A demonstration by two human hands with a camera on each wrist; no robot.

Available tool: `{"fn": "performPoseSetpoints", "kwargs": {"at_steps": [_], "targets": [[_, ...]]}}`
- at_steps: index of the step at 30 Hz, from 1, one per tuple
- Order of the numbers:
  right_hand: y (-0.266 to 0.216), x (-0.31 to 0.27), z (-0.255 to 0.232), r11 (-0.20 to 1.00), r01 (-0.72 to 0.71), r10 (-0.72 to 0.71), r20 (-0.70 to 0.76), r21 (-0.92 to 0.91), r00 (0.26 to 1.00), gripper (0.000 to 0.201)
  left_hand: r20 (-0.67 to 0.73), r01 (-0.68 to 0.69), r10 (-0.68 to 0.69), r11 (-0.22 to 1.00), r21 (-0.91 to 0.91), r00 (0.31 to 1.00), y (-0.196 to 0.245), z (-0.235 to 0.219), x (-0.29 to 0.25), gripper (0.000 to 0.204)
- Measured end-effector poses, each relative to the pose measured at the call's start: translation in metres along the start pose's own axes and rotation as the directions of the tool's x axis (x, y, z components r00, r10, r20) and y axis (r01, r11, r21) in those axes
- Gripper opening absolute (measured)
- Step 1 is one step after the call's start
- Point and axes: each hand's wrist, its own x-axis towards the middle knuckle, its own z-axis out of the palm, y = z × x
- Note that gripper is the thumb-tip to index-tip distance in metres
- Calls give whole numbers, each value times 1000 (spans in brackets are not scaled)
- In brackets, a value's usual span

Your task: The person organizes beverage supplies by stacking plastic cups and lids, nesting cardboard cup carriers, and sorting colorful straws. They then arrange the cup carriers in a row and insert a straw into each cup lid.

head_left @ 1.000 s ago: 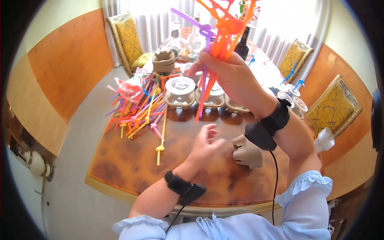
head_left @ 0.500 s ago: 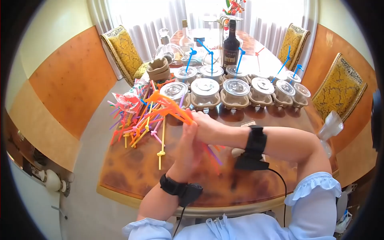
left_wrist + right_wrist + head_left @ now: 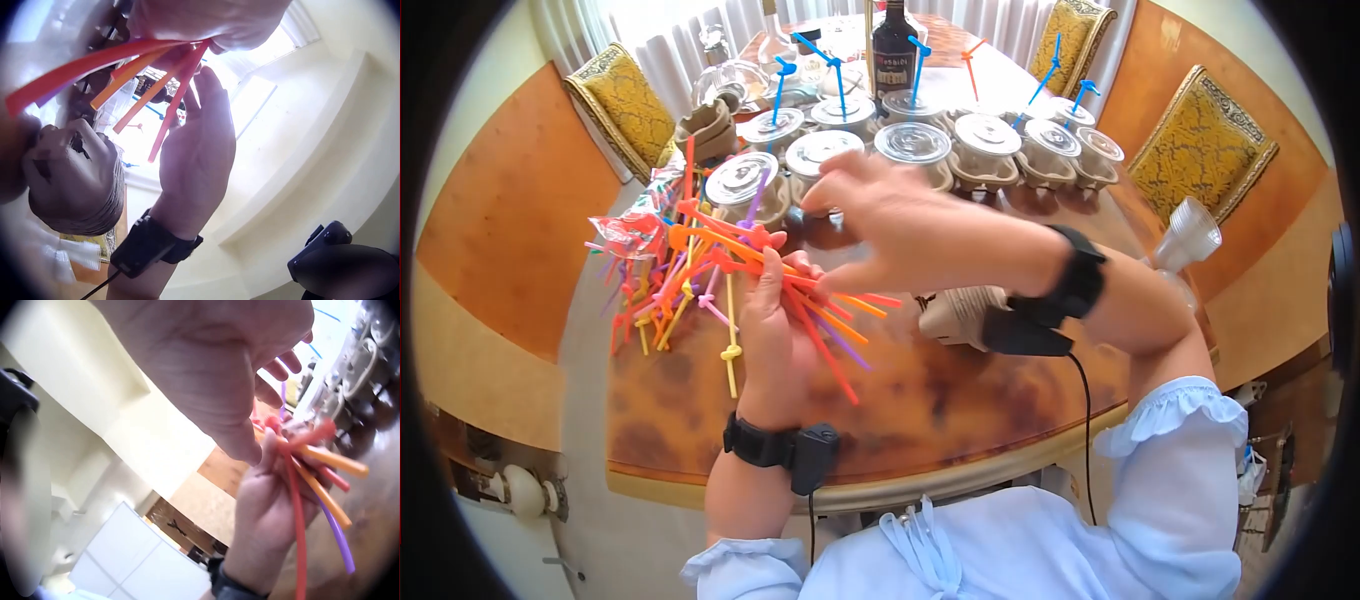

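Note:
A bundle of red, orange and purple straws [image 3: 825, 322] lies across my left hand [image 3: 775, 345], which grips it with the thumb on top, above the table's left part. My right hand [image 3: 905, 225] hovers just to the right of the bundle, fingers spread and slightly bent, holding nothing. The right wrist view shows the loose straw ends [image 3: 325, 487] fanning out of the left hand [image 3: 265, 509]. In the left wrist view the right hand [image 3: 197, 153] is beside the hanging straws [image 3: 140, 87].
A pile of knotted straws [image 3: 665, 290] lies at the table's left. Lidded cups [image 3: 913, 143] stand in cardboard carriers behind the hands, some with blue straws. A carrier stack [image 3: 960, 318] sits under the right forearm; stacked clear cups [image 3: 1190, 232] are at the right edge, a dark bottle [image 3: 893, 55] behind.
The straws came down from the raised right hand to the left hand, which now grips them. The right hand has moved off the bundle and its fingers have spread. The head view has shifted.

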Motion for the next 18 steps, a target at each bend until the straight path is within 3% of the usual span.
{"fn": "performPoseSetpoints", "kwargs": {"at_steps": [1, 2, 3, 7, 9, 12, 16, 18], "targets": [[-2, -17, -19, 993, -30, 41, -95, 118, 995, 60, 9, -16, 16, 1000, 26, 1000, 0, 0, 0, 25], [10, -36, -21, 997, 58, -42, -281, 51, 959, 64, 17, -34, 33, 998, 49, 999, 0, 1, -1, 24], [11, -61, -33, 996, 41, -14, -330, 77, 944, 68, -5, -44, 45, 997, 56, 999, -1, 3, -1, 20], [9, -144, -20, 983, -181, 174, -343, 12, 923, 76, 55, -18, 20, 999, -27, 998, -7, -1, 1, 17], [6, -160, 12, 962, -260, 273, -256, 84, 927, 71, 52, 15, -13, 999, -40, 999, -7, 0, -1, 16], [7, -163, 49, 976, -218, 216, -222, 19, 951, 57, 78, -14, 12, 1000, 21, 997, -6, 1, -1, 17], [5, -146, 41, 991, 51, -69, -141, -126, 988, 36, 33, -63, 62, 997, 34, 998, -1, 2, 1, 21], [-7, -139, 30, 948, 171, -188, -40, -267, 981, 29, 99, -81, 78, 996, 33, 992, 4, -3, 3, 25]]}}
